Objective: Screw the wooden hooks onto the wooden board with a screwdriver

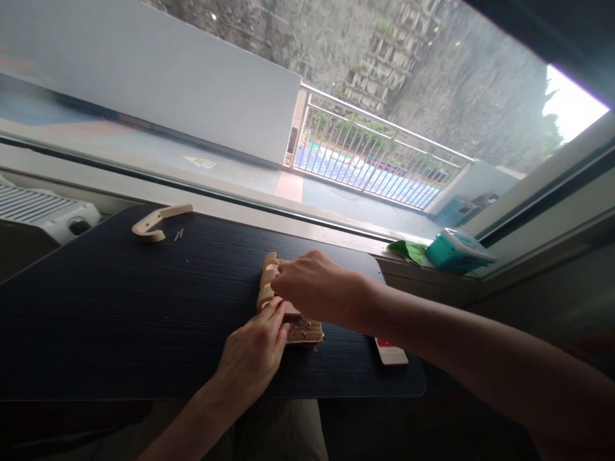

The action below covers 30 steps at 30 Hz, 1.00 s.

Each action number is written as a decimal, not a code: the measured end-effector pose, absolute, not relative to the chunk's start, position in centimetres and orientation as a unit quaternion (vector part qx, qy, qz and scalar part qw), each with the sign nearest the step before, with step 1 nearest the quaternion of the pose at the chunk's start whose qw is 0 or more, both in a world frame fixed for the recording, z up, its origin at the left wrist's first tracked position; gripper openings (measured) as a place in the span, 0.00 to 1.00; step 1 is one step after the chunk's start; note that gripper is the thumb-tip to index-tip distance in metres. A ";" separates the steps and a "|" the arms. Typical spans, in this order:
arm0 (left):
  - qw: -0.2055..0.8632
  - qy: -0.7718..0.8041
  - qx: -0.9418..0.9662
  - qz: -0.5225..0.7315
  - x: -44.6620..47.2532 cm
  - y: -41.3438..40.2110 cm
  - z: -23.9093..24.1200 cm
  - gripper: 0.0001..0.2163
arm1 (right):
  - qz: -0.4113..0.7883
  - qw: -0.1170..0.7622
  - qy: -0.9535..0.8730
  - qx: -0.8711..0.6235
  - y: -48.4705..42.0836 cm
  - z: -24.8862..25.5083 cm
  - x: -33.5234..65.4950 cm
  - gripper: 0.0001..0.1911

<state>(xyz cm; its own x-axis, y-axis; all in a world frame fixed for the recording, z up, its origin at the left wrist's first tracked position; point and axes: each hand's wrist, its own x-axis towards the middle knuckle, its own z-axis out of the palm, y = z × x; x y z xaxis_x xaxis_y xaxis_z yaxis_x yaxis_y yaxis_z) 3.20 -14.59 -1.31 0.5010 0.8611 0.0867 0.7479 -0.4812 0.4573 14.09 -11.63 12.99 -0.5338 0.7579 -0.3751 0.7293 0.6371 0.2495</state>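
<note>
A pale wooden assembly (269, 275) with several notched ribs lies on the dark table (120, 320), joined to a flat wooden plate (306, 331). My left hand (254, 352) presses its fingertips against the near side of the assembly, fingers held together. My right hand (314, 285) covers the assembly from the right, fingers curled down on it. What lies under the right palm is hidden.
A curved wooden piece (156, 223) and small metal pins (179, 235) lie at the table's far left. A red and white card (390, 351) lies under my right forearm. A teal box (456, 251) and a green item (407, 251) rest on the window sill. A radiator (43, 214) stands at left.
</note>
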 end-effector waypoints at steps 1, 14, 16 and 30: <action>0.188 0.478 0.845 0.152 3.2 -14.6 -1.2 0.15 | 0.037 0.228 0.881 0.413 -11.8 13.0 14.0 0.10; 0.137 0.455 0.852 0.219 2.9 -14.3 -2.9 0.20 | -0.085 0.233 0.846 0.473 -8.6 13.0 15.3 0.15; 0.135 0.439 0.858 0.229 2.4 -14.4 -3.3 0.20 | -0.084 0.241 0.839 0.481 -8.5 13.1 15.4 0.17; 0.096 0.417 0.870 0.245 2.7 -14.1 -3.2 0.19 | -0.066 0.238 0.849 0.467 -8.8 12.6 15.6 0.13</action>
<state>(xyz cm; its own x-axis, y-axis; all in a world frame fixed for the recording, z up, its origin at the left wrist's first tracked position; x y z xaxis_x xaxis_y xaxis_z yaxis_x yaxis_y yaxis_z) 2.75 -14.11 -3.24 0.5316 0.7733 0.3455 0.6788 -0.6330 0.3722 15.57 -8.77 12.58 -0.4510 0.7617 -0.4651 0.8243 0.5553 0.1102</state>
